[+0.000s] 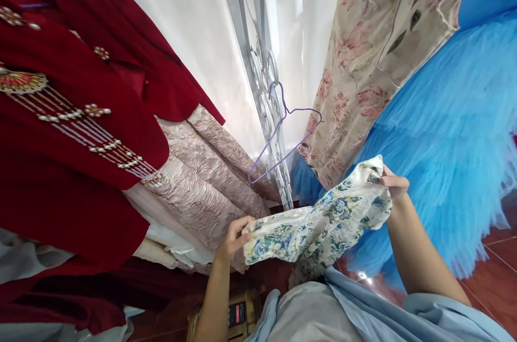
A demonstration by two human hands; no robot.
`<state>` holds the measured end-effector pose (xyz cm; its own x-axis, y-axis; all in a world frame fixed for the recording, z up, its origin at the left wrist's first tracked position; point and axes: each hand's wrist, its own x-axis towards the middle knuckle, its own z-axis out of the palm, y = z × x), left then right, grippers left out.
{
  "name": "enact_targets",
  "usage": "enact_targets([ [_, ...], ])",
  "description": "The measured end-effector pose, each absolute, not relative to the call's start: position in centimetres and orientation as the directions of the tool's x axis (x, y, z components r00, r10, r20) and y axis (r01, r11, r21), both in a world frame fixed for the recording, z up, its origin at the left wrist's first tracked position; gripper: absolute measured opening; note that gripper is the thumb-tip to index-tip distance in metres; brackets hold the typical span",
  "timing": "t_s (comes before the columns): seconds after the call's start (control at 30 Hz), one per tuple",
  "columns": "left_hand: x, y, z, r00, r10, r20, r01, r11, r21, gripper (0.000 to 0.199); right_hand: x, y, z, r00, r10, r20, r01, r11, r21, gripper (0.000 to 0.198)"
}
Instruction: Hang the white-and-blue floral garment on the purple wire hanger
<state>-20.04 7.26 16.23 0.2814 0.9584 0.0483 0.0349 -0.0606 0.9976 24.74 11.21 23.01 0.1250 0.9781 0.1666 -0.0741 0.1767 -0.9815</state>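
A white garment with blue and yellow flowers [339, 213] is stretched between my two hands, in front of my body. My left hand [236, 235] pinches its left end. At the upper right end, my right hand [395, 181] is closed on the cloth near a scalloped edge. The lower part of the garment hangs down toward my waist. Beyond it, a thin purple wire hanger [286, 132] hangs with no clothing on it, hooked to a ring of a grey metal stand [262, 78].
On the left hang a dark red beaded jacket [92, 62] and a pale pink textured skirt [205, 169]. A beige floral dress [347, 72] and a blue tulle dress [440, 126] hang on the right. A phone [237, 313] lies on a wooden stool [252, 304] below.
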Motion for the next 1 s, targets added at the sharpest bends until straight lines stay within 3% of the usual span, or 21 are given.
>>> enact_targets([
  [0.07,-20.3,8.5,19.6,0.295,0.935,0.195,-0.138,-0.16,0.977,0.049,25.1,11.8,22.9,0.052,0.993,0.106,-0.156,0.113,-0.981,0.039],
  [0.2,-19.3,12.5,25.7,0.095,0.927,0.362,-0.328,-0.314,0.891,0.029,24.4,13.5,22.6,-0.044,0.997,0.059,-0.252,0.046,-0.967,0.041],
  [0.27,-18.1,14.8,27.4,0.065,0.941,0.332,-0.355,-0.289,0.889,0.024,23.9,14.4,22.5,-0.031,0.998,0.054,-0.294,0.042,-0.955,0.045],
  [0.37,-15.9,17.8,28.0,0.111,0.977,0.182,-0.336,-0.136,0.932,0.033,23.7,15.8,22.2,0.062,0.997,0.057,-0.329,0.074,-0.941,0.045],
  [0.43,-14.7,19.2,27.6,0.127,0.986,0.112,-0.288,-0.072,0.955,0.035,24.1,16.8,21.7,0.134,0.989,0.061,-0.288,0.097,-0.953,0.042],
  [0.53,-14.1,20.3,27.2,0.145,0.981,0.131,-0.215,-0.098,0.972,0.032,25.0,18.6,20.5,0.215,0.973,0.08,-0.155,0.115,-0.981,0.04],
  [0.67,-15.1,21.1,28.2,0.103,0.976,0.191,-0.162,-0.173,0.972,0.039,26.3,22.3,20.6,0.266,0.926,0.267,0.063,0.259,-0.964,0.037],
  [0.8,-16.4,21.9,30.1,0.14,0.984,0.105,-0.131,-0.087,0.988,0.045,27.6,28.3,24.6,0.293,0.841,0.455,0.177,0.42,-0.89,0.035],
  [1.0,-17.9,24.5,30.3,0.176,0.984,-0.031,-0.208,0.068,0.976,0.048,24.7,34.6,28.0,0.013,0.984,0.18,0.026,0.18,-0.983,0.034],
])
